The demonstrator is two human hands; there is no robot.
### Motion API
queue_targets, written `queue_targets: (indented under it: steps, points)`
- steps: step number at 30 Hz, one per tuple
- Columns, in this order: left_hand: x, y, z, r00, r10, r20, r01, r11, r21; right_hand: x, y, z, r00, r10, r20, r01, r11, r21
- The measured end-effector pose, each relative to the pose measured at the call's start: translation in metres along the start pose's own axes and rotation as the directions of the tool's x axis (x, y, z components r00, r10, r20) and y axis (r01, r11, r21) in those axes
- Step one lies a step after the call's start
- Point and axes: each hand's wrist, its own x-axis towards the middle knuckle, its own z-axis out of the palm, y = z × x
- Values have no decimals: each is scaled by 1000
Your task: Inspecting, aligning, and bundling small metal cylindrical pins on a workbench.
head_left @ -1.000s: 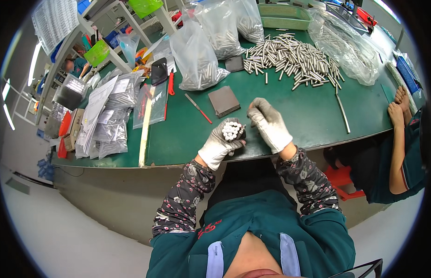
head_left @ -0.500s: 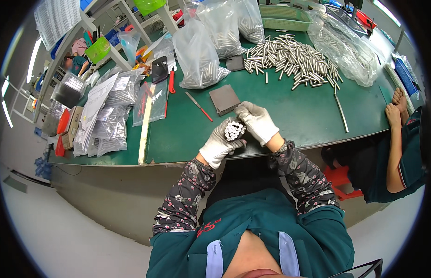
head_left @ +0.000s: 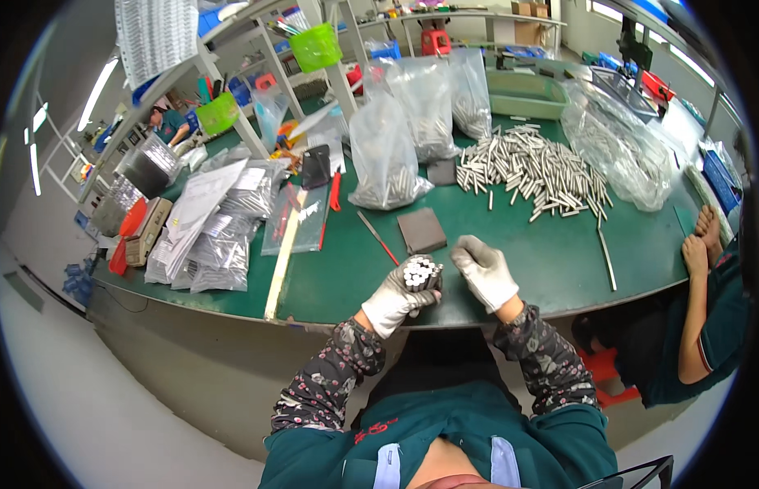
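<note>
My left hand (head_left: 392, 302), in a white work glove, is wrapped round a bundle of short metal pins (head_left: 420, 274), whose bright round ends face up. Just to the right and apart from the bundle is my gloved right hand (head_left: 485, 273), its fingers curled and pressed together; whatever they may hold is hidden. A dark grey square block (head_left: 422, 231) lies on the green table beyond both hands. Left of it lies a thin tool with a red handle (head_left: 386, 247). Farther back and to the right spreads a big heap of loose metal pins (head_left: 538, 171).
Clear bags of pins (head_left: 385, 155) stand behind the block, near a green basket (head_left: 526, 96). Packed bags and papers (head_left: 204, 212) cover the left side. A pale strip (head_left: 285, 261) runs to the table's front edge. At the right, a co-worker's hands (head_left: 702, 240) rest on the table.
My right hand has come away from the bundle toward the right. The left hand still grips the pins. The whole view has tilted, so the table sits lower in the picture.
</note>
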Motion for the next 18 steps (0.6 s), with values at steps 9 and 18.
queue_targets:
  steps: [9,18]
  points:
    - [51,151,-56,856,517,-8,-481,803,352,-6,16,-21,992,76,-97,-101,951,-291]
    - [165,204,-71,927,375,17,185,-496,848,-8,7,-25,998,-62,-20,43,861,-506]
